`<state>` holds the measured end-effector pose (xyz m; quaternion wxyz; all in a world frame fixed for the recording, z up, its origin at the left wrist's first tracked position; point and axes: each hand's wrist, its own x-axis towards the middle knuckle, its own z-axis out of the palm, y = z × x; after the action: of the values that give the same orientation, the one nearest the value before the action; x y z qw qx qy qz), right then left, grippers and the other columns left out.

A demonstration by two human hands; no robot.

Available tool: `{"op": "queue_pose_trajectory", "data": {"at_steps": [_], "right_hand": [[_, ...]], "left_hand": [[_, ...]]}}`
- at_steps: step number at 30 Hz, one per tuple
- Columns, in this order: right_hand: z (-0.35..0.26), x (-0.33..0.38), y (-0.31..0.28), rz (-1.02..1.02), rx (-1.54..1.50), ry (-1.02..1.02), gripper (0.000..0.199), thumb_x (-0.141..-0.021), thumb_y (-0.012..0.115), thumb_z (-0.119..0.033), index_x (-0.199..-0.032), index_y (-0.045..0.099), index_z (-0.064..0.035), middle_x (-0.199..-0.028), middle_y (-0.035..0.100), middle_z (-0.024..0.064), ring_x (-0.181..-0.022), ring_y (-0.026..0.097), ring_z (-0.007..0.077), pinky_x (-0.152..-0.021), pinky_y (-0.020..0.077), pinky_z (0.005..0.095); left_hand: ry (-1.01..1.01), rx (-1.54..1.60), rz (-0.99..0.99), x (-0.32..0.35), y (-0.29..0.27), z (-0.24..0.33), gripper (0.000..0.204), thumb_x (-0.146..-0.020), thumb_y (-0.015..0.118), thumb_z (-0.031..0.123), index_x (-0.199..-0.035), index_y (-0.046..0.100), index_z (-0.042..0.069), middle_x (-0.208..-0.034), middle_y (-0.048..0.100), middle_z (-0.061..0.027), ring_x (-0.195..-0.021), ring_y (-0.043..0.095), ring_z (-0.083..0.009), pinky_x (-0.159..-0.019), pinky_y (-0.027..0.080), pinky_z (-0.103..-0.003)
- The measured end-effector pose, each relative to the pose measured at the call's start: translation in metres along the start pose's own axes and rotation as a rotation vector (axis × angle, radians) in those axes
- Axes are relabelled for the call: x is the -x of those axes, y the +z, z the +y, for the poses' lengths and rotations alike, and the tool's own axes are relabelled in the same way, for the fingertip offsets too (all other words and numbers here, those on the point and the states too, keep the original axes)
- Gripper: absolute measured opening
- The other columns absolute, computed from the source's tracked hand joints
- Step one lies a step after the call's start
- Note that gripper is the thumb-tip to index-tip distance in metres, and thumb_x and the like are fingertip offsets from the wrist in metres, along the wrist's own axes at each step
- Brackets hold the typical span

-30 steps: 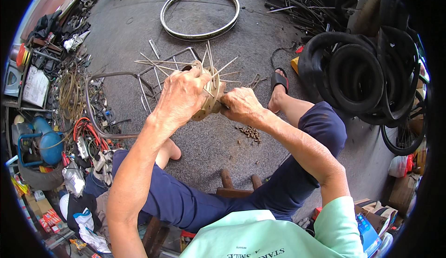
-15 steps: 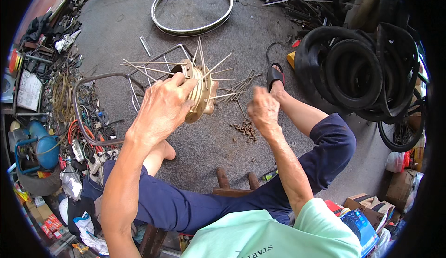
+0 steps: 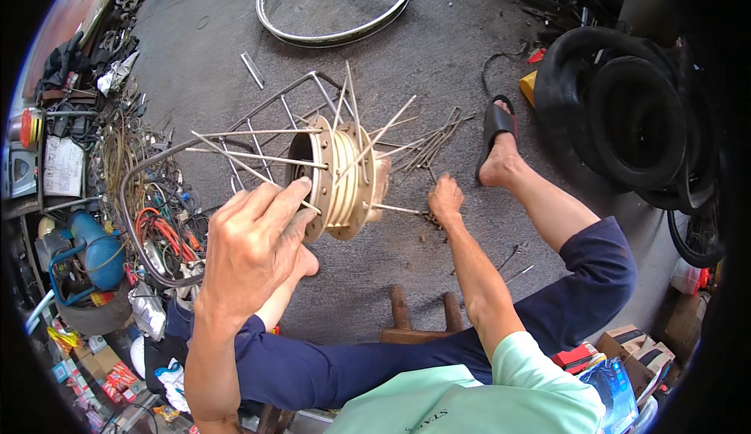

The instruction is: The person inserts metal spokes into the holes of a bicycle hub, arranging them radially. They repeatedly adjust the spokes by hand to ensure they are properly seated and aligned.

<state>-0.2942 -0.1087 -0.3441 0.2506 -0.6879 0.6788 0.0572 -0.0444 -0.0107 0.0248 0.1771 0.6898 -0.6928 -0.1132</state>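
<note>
My left hand [image 3: 262,242] grips a gold wheel hub [image 3: 342,188] by its open left side, fingers at the flange edge. Several thin metal spokes [image 3: 356,98] are threaded through the flange holes and stick out in different directions. Down by the floor, my right hand [image 3: 446,199] is closed, its fingertips partly hidden, beside a loose pile of spokes [image 3: 434,145]. Small brown metal pieces [image 3: 432,220] lie just under that hand and are partly covered by it. Whether anything is between its fingers cannot be made out.
A bare wheel rim [image 3: 332,41] lies at the far side. Behind the hub is a metal tube frame [image 3: 274,105]. Black tyres [image 3: 626,113] are stacked at the right; tangled cables [image 3: 129,152] lie at the left. A wooden stool [image 3: 422,334] stands between my legs.
The right hand has moved down to the floor by the loose spokes and small pieces. The hub, still in my left hand, appears larger and lower, and the whole view has shifted.
</note>
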Motion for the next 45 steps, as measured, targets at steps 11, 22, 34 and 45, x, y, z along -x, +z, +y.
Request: {"op": "queue_pose_trajectory", "data": {"at_steps": [11, 22, 34, 45], "right_hand": [[-0.001, 0.005, -0.024, -0.095, -0.076, -0.147, 0.025, -0.081, 0.065, -0.016, -0.093, 0.062, 0.0059, -0.095, 0.07, 0.0289, -0.092, 0.069, 0.0469, -0.082, 0.0543, 0.0555], [-0.013, 0.072, -0.091, -0.212, -0.132, -0.073, 0.033, -0.078, 0.065, -0.023, -0.096, 0.069, 0.0044, -0.103, 0.068, 0.0315, -0.102, 0.066, 0.0484, -0.088, 0.0526, 0.0536], [-0.045, 0.172, -0.138, 0.156, -0.619, -0.599, 0.013, -0.092, 0.066, -0.009, -0.099, 0.06, -0.0009, -0.078, 0.067, 0.0169, -0.07, 0.07, 0.031, -0.064, 0.0544, 0.038], [-0.067, 0.177, -0.17, 0.215, -0.603, -0.696, 0.016, -0.087, 0.07, -0.006, -0.102, 0.07, -0.0018, -0.083, 0.07, 0.0145, -0.071, 0.07, 0.0276, -0.064, 0.0547, 0.0358]], "left_hand": [[-0.2, -0.099, -0.296, 0.024, 0.006, -0.001, 0.059, -0.082, 0.076, 0.042, -0.114, 0.058, -0.002, -0.09, 0.061, -0.0153, -0.078, 0.062, -0.0346, -0.074, 0.047, -0.045], [-0.3, -0.06, -0.262, 0.029, 0.049, -0.012, 0.056, -0.082, 0.075, 0.021, -0.11, 0.052, -0.022, -0.077, 0.065, -0.0343, -0.072, 0.069, -0.0488, -0.066, 0.057, -0.05], [-0.604, 0.144, -0.561, -0.034, 0.007, -0.018, 0.049, -0.074, 0.077, 0.033, -0.112, 0.072, 0.002, -0.095, 0.074, -0.0192, -0.083, 0.074, -0.0287, -0.076, 0.058, -0.04], [-0.498, 0.087, -0.507, -0.027, 0.017, -0.027, 0.051, -0.075, 0.075, 0.042, -0.112, 0.073, 0.006, -0.103, 0.074, -0.0187, -0.099, 0.071, -0.0323, -0.085, 0.054, -0.042]]}}
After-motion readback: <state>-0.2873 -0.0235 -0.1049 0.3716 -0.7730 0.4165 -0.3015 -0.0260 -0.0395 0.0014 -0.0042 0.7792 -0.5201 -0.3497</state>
